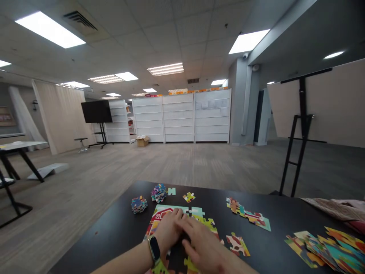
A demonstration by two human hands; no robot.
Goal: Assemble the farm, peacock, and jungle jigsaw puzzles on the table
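Left hand (pixel 170 223): over the puzzle (pixel 156 217), grip cannot be told
Right hand (pixel 199 238): overlapping it, thumb and fingers parted
Desk (pixel 111 232): two stacks (pixel 159 193) of pieces

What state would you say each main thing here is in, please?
Puzzle: partly joined, gaps visible
Left hand: over the puzzle
Right hand: over the puzzle
Leftmost pile: stacked
Rightmost heap: loose, overlapping
Watch: worn, screen dark
Television: screen black
Ceiling lights: lit
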